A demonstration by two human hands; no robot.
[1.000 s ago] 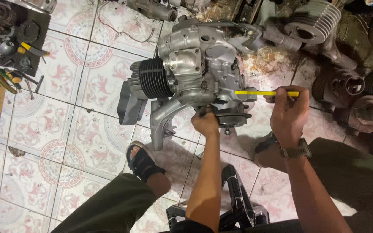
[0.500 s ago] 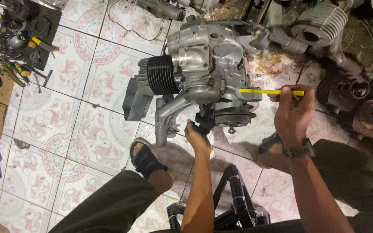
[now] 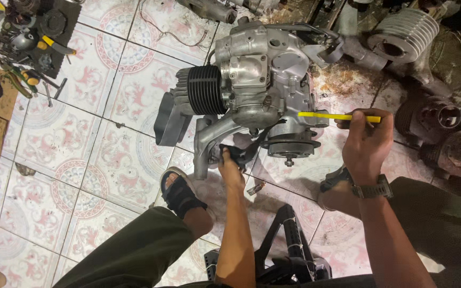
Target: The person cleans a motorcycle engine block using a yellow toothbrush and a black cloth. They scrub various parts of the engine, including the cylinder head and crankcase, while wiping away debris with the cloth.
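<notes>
On the patterned tile floor, nearest the seated person, the left hand (image 3: 232,169) closes on a black cable (image 3: 244,153) under the silver engine block with black finned cylinder (image 3: 252,88), at twelve o'clock. The right hand (image 3: 366,141) grips a slim yellow-handled tool (image 3: 337,116), tip against the engine's side. This looks like loosening work; the next move likely needs steady leverage. Open tiles lie at nine o'clock; grey engine parts (image 3: 404,45) crowd two o'clock.
</notes>
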